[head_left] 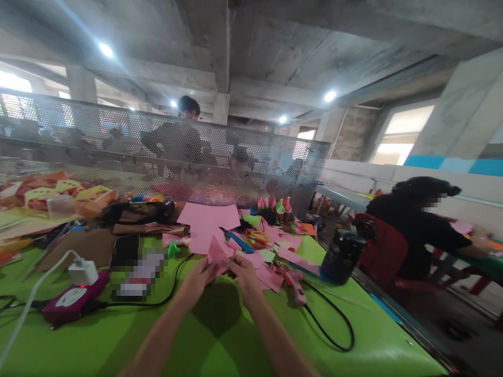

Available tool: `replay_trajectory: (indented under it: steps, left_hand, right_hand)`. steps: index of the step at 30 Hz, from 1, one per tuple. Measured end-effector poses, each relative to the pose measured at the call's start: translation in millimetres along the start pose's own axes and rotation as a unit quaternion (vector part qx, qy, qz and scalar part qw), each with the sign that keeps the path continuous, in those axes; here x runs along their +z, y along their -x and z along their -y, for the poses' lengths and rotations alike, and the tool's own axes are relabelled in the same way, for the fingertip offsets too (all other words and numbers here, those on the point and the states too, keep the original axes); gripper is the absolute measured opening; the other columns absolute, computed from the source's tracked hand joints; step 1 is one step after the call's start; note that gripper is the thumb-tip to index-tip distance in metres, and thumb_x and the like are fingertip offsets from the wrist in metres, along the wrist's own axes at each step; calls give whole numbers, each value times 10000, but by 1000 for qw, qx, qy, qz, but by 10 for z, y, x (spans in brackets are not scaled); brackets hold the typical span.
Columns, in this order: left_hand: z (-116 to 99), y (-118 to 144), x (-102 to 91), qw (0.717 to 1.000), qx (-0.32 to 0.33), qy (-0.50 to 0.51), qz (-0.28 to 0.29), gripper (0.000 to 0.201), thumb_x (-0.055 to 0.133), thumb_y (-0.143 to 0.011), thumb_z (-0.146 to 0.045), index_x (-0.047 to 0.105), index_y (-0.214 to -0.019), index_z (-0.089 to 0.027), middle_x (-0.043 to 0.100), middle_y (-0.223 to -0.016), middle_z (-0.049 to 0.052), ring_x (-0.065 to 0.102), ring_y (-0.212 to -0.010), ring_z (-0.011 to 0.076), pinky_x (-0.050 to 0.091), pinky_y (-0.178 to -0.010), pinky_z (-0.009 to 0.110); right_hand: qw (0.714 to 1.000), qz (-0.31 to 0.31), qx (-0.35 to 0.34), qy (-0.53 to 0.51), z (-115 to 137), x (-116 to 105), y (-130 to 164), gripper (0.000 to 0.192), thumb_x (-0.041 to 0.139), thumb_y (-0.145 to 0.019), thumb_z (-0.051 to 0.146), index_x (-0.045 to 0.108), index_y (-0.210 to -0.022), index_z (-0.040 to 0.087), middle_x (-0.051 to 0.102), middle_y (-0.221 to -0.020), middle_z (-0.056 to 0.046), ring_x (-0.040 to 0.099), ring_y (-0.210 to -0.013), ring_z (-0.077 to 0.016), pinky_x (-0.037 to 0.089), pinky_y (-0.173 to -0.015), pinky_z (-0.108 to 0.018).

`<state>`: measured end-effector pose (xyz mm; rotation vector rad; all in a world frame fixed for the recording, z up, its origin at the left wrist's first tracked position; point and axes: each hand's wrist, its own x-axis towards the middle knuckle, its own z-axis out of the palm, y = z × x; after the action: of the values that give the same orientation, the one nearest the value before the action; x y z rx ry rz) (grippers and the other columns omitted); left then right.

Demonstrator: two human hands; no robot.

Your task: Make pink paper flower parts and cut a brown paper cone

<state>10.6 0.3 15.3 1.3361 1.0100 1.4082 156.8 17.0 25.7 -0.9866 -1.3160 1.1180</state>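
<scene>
Folding a small pink paper piece (217, 253) held just above the green bench (220, 335), close to the heap of pink scraps. Pinching it from both sides: left hand (196, 277) closed on the left edge, right hand (244, 269) closed on the right edge, fingertips meeting near the middle. Judging from the grip, working a crease or shaping a point at the top of the piece.

Doing it well probably meaning: keeping the two edges lined up before pressing, running the thumb along the fold rather than squeezing at one spot, holding the piece clear of the loose pink scraps (271, 275) so nothing else gets caught in the fold. Also worth minding the pink glue gun (294, 285) lying just to the right with its black cord (334, 327) looping across the bench.

Both forearms reaching forward from the bottom edge, converging toward the centre, wrists roughly level and turned slightly inward, fingers curled over the paper. Exact finger placement blurred, so hard telling which fingers bear the pressure.

Nearby: a larger pink sheet (208, 217) farther back, a white charger (83, 272) on a magenta device (73, 302) at left, a dark bottle (341, 256) at right.
</scene>
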Motion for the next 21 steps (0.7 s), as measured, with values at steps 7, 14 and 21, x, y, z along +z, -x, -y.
replay_trajectory:
  steps: [7,14,21]
  left_hand:
    - [31,-15,35,1000,-19,6,-2,367,644,-665,-535,498,-629,-200,484,-574,-46,437,-558,131,371,-550,246]
    - [-33,16,16,1000,-13,-12,-2,332,665,-688,-494,580,-740,-177,592,-699,3,519,-681,164,416,-632,256]
    - [-54,24,-3,998,-26,1,52,449,776,-590,-426,617,-914,-159,677,-843,35,585,-741,192,445,-661,254]
  right_hand:
    - [1000,0,10,-15,22,-7,-2,345,794,-568,448,605,-556,160,499,-448,56,386,-427,-76,270,-457,-223]
    - [999,5,19,-41,-17,1,-21,325,788,-567,410,657,-721,155,556,-509,45,449,-454,-87,316,-484,-220]
    - [999,-20,-18,-45,-58,-26,-51,267,750,-592,354,638,-740,162,552,-558,48,445,-490,-92,331,-499,-222]
